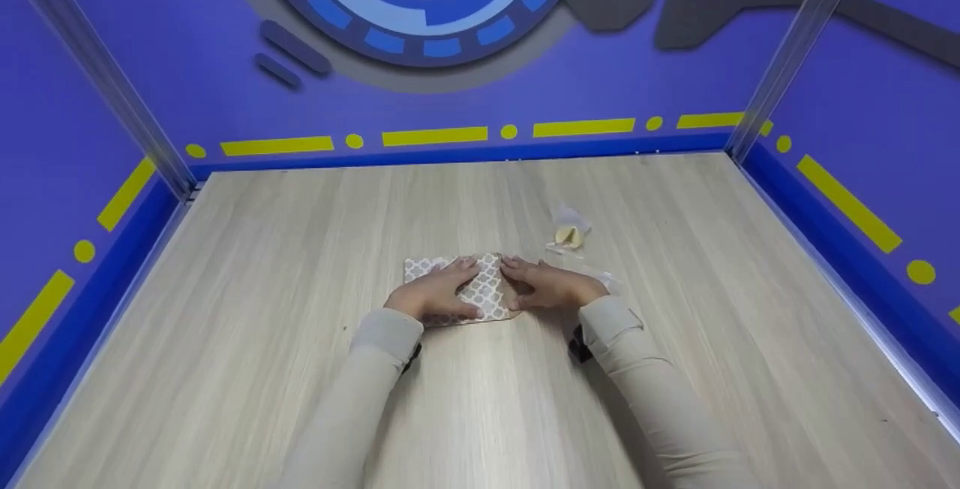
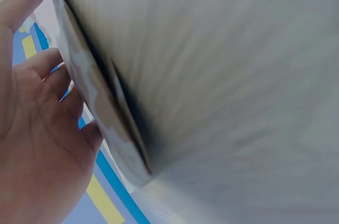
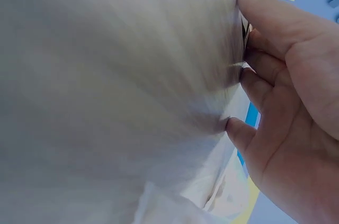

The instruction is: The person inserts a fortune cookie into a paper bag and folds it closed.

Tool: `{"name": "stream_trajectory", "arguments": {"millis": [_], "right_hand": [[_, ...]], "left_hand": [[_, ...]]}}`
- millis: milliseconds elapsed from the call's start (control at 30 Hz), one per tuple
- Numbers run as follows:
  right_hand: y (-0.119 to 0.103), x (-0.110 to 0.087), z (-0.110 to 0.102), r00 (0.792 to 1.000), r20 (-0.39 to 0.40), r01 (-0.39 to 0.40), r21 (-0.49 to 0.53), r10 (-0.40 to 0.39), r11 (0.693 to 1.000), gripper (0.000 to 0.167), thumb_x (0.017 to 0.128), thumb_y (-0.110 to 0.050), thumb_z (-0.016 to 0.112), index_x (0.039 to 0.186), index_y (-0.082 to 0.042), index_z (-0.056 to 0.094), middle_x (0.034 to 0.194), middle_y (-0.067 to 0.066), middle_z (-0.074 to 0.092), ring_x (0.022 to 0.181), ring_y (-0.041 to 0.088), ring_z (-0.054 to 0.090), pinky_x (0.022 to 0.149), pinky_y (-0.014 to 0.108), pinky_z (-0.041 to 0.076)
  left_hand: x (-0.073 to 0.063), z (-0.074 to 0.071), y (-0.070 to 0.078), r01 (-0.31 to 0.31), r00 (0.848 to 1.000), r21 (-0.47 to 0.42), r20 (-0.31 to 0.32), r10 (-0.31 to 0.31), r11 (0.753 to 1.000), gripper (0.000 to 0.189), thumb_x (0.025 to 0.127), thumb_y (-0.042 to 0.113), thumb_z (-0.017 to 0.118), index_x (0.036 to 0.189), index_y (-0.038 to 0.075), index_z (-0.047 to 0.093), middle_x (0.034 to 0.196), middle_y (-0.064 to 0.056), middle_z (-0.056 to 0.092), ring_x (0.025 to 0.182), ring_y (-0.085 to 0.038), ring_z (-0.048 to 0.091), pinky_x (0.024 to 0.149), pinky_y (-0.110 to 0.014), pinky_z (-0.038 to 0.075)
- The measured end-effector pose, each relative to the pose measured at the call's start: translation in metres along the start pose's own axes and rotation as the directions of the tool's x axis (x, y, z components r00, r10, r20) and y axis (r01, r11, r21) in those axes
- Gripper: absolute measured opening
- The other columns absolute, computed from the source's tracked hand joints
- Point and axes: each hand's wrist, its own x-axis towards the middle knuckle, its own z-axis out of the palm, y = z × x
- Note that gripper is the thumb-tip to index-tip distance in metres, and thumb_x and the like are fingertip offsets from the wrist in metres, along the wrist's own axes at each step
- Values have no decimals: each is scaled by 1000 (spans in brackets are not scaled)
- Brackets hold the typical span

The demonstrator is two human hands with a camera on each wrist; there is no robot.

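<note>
A flat paper bag [image 1: 484, 290] with a white lattice pattern on brown lies on the table. My left hand [image 1: 439, 292] rests on its left part, thumb and fingers spread apart; in the left wrist view the fingertips touch the patterned paper [image 2: 100, 102]. At the bag's right end, where a plain brown part shows, my right hand [image 1: 551, 284] presses with its fingers near the far edge and its thumb near the close edge. The right wrist view shows that hand's fingers [image 3: 257, 89] slightly bent, with the bag mostly hidden.
Beyond the right hand lies a fortune cookie [image 1: 568, 237] in a clear wrapper. More clear plastic [image 1: 606, 279] shows partly behind the right wrist. The wood-grain table [image 1: 262, 264] is bounded by blue-purple panels [image 1: 450, 110] at the back and sides.
</note>
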Motion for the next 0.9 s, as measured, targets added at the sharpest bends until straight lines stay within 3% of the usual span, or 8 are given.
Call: {"name": "stream_trajectory", "arguments": {"millis": [433, 900], "right_hand": [[2, -2, 0, 1000, -3, 12, 38, -12, 999, 71, 96, -28, 58, 152, -3, 21, 161, 12, 10, 149, 30, 8, 119, 53, 9], [2, -3, 1, 999, -20, 46, 43, -45, 998, 71, 96, -28, 59, 151, -1, 23, 161, 14, 12, 148, 32, 10, 118, 55, 10]], "left_hand": [[0, 2, 2, 26, 999, 18, -22, -25, 1000, 84, 86, 45, 68, 153, 17, 25, 161, -3, 16, 149, -20, 11, 121, -41, 8], [-1, -1, 6, 39, 996, 18, -76, -37, 999, 76, 85, 40, 71, 150, 24, 34, 158, -2, 26, 147, -22, 22, 118, -42, 22]]}}
